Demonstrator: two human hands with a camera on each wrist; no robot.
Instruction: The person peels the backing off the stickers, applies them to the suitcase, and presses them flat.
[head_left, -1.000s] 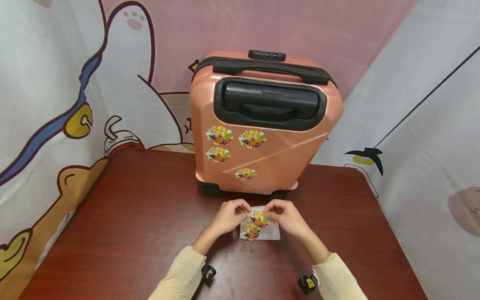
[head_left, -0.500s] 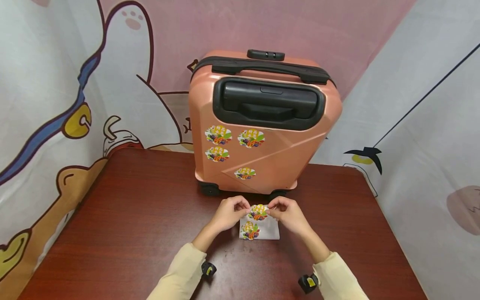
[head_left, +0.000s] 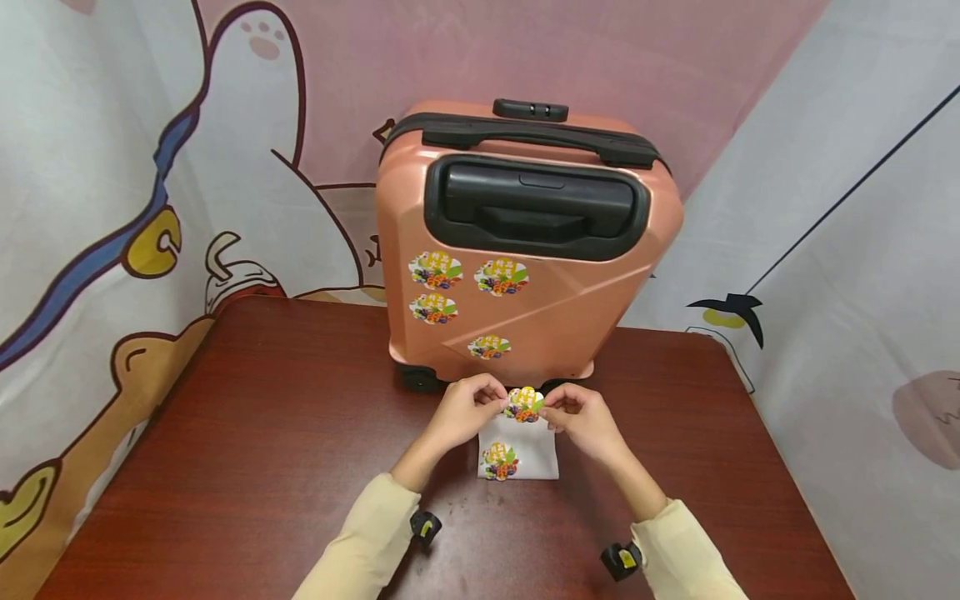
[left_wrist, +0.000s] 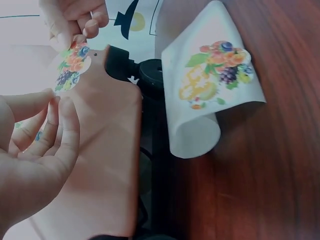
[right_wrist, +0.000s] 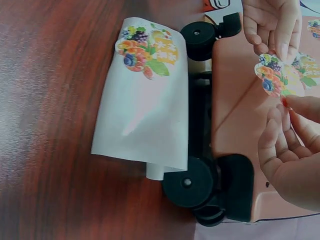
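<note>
A fruit-printed sticker is stretched between both hands, close in front of the suitcase's lower edge. My left hand pinches its left edge between thumb and fingers. On the opposite edge, my right hand pinches it the same way. The pink suitcase stands upright on the table, with several like stickers on its front. Below the hands lies a white backing sheet bearing one sticker. In the left wrist view the far end of this backing sheet curls under into a roll.
The dark red wooden table spans the front. Black wheels carry the suitcase, right beside the sheet. Behind hangs a cartoon-printed cloth. Small black cameras sit at both wrists.
The sticker has come off the backing sheet, leaving one there. Both hands have moved up and away with it, towards the suitcase.
</note>
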